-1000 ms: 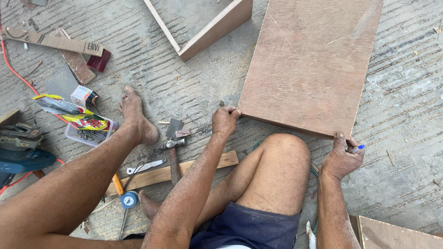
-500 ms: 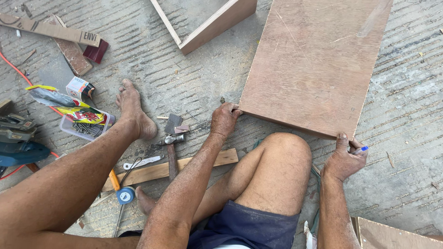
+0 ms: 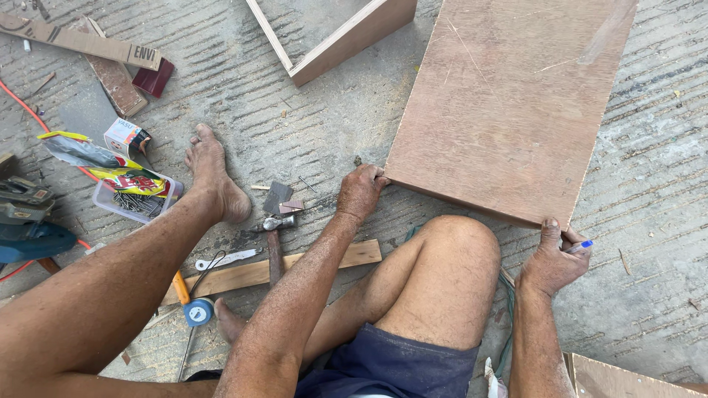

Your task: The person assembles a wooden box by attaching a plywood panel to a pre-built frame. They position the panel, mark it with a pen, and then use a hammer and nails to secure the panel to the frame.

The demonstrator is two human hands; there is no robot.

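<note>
A large brown plywood board [image 3: 509,110] lies flat on the concrete floor in front of me. My left hand [image 3: 360,191] grips its near left corner, fingers curled on the edge. My right hand [image 3: 554,258] rests at the near right corner, thumb on the board's edge, with a blue pen [image 3: 581,245] between the fingers. My bent right knee [image 3: 457,250] sits between the two hands, just below the board's near edge.
A hammer [image 3: 273,232], a wood strip [image 3: 273,269], a tape measure [image 3: 198,311] and a metal blade lie by my left leg. A tub of nails [image 3: 136,200], packets and a blue power tool [image 3: 26,221] lie left. An open wooden frame [image 3: 339,40] sits at the top.
The view has shifted slightly; the board and both hands keep their places at the near corners.
</note>
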